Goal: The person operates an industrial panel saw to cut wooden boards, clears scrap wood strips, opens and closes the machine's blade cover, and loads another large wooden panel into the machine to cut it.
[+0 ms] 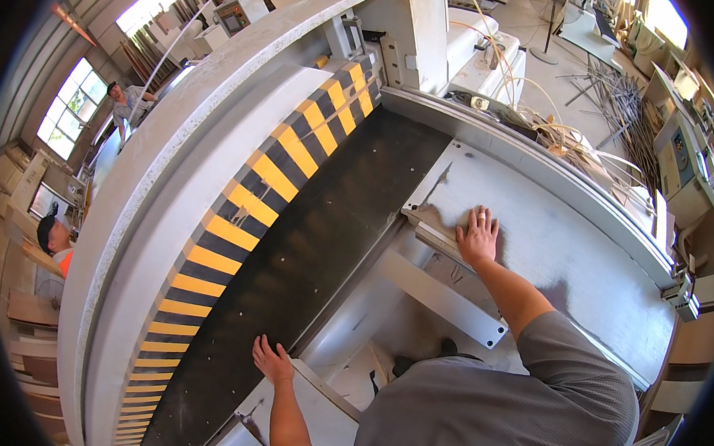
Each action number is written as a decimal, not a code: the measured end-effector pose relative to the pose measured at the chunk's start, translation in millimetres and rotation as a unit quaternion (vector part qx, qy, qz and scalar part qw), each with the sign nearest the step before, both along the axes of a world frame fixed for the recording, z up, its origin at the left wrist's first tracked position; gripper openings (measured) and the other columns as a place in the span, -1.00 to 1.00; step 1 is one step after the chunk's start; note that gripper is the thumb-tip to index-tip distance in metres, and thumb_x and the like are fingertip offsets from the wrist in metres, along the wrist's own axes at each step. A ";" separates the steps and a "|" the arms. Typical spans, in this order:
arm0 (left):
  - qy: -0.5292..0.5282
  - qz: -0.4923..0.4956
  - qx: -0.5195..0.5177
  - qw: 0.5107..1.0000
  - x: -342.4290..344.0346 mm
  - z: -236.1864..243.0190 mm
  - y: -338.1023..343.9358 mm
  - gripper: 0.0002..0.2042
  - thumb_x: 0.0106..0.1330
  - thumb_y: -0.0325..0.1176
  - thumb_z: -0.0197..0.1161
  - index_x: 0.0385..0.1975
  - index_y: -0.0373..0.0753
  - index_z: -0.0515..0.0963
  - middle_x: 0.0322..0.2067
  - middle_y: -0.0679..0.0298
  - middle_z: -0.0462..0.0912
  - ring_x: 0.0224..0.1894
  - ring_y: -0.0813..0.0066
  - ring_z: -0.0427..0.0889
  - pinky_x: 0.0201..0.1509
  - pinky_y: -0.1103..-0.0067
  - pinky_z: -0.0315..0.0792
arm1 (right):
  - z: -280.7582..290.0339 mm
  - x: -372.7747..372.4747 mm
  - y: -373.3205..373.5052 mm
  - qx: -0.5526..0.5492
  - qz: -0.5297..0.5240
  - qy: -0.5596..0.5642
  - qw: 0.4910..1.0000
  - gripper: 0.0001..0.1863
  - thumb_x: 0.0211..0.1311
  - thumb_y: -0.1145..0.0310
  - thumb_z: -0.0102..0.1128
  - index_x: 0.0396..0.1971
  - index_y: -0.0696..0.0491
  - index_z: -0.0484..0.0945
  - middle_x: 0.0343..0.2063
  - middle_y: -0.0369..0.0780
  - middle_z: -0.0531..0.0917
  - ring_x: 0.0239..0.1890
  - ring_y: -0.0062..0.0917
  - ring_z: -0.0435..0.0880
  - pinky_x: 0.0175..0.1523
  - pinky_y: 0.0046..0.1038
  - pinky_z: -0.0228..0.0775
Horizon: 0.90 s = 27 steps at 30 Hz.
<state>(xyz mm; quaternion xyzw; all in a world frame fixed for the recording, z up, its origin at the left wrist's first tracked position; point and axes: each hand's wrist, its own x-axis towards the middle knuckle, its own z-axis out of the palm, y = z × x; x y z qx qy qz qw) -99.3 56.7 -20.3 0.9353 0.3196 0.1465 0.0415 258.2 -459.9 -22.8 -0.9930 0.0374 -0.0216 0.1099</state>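
Note:
My left hand (272, 361) is open with its fingers spread, at the near edge of the long dark bed (294, 250) of a large machine. It holds nothing. On the grey metal side table (551, 237) my right hand (479, 237) lies flat with the fingers stretched out, a ring on one finger. A long beam with yellow and black stripes (270, 177) runs along the far side of the dark bed. No workpiece shows under either hand.
A raised metal fence (532, 173) borders the side table on the right. Between the two tables a metal bracket (441, 295) spans a gap. Two people, one in a dark cap (49, 231), are beyond the machine. Metal strips (630, 120) lie heaped on the floor.

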 end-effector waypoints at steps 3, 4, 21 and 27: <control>0.003 0.000 0.002 1.000 1.0 14.0 0.2 -0.51 0.40 -0.19 0.20 0.30 -0.18 0.40 0.36 0.11 0.36 0.39 0.01 0.30 0.40 0.13 0.23 | 8.8 0.1 -0.3 0.001 -0.001 -0.003 1.000 -0.23 0.47 -0.10 -0.04 0.51 0.07 0.19 0.55 -0.05 0.11 0.63 -0.20 -0.08 0.63 -0.01 -0.30; 0.005 0.001 -0.001 1.000 1.5 18.8 0.1 -0.51 0.40 -0.19 0.20 0.30 -0.18 0.40 0.36 0.11 0.36 0.39 0.02 0.30 0.40 0.13 0.23 | 12.1 0.0 -0.8 0.000 -0.001 -0.005 1.000 -0.23 0.47 -0.10 -0.04 0.51 0.07 0.19 0.55 -0.05 0.11 0.63 -0.20 -0.08 0.63 -0.01 -0.30; 0.008 0.001 0.009 1.000 1.5 55.5 5.5 -0.51 0.40 -0.19 0.20 0.30 -0.18 0.41 0.36 0.14 0.36 0.39 0.03 0.30 0.41 0.14 0.23 | 48.3 -0.3 3.3 0.008 0.000 0.018 1.000 -0.23 0.49 -0.10 -0.09 0.51 0.09 0.18 0.56 -0.04 0.10 0.63 -0.19 -0.11 0.63 0.00 -0.35; 0.007 0.000 0.005 1.000 3.6 63.0 2.5 -0.51 0.40 -0.20 0.20 0.30 -0.18 0.40 0.36 0.12 0.36 0.39 0.02 0.31 0.40 0.14 0.24 | 50.4 0.0 1.2 0.013 -0.002 0.012 1.000 -0.23 0.48 -0.11 -0.08 0.51 0.09 0.18 0.56 -0.03 0.08 0.64 -0.18 -0.13 0.63 0.01 -0.36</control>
